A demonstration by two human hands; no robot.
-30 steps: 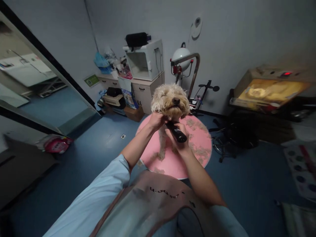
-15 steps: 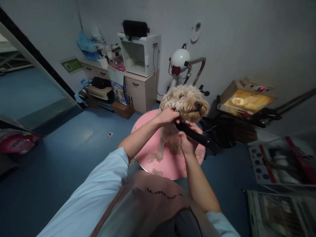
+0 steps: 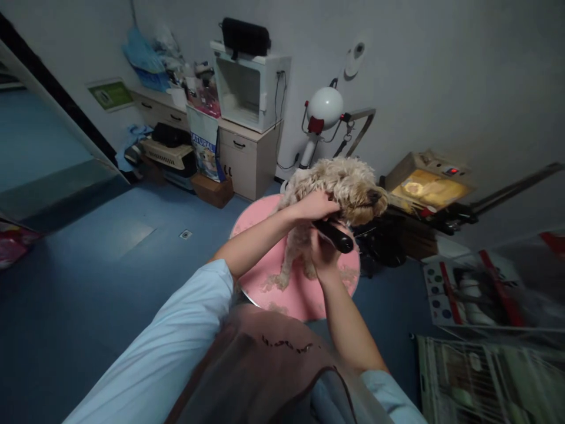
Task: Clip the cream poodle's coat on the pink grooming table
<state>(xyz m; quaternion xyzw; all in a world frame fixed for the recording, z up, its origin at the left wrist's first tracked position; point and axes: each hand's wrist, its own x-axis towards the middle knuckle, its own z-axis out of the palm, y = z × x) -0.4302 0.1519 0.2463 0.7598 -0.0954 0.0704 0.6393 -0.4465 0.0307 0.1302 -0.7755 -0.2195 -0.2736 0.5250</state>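
A curly cream dog (image 3: 338, 179) sits on a round pink grooming table (image 3: 256, 235), its muzzle pointing to the right. My left hand (image 3: 318, 206) has its fingers curled into the fur below the dog's ear, at the side of the neck. Under the dog's chin, my right hand (image 3: 324, 252) is wrapped round a black hair clipper (image 3: 338, 237). The clipper's rounded end points right and toward me, while its blade end is hidden at the throat beneath my left hand. Tufts of cut hair (image 3: 278, 308) lie on the table top.
A white dryer (image 3: 325, 107) on a stand and a bent metal arm (image 3: 364, 126) rise behind the dog. To the right are a lit cabinet (image 3: 435, 179) and a wire cage (image 3: 477, 377). Drawers (image 3: 247, 159) topped by a white box (image 3: 276, 97) line the wall.
The dog's head has turned further to the right. My right hand has tilted the clipper so its end points more toward me, and my left hand has shifted slightly right with the head.
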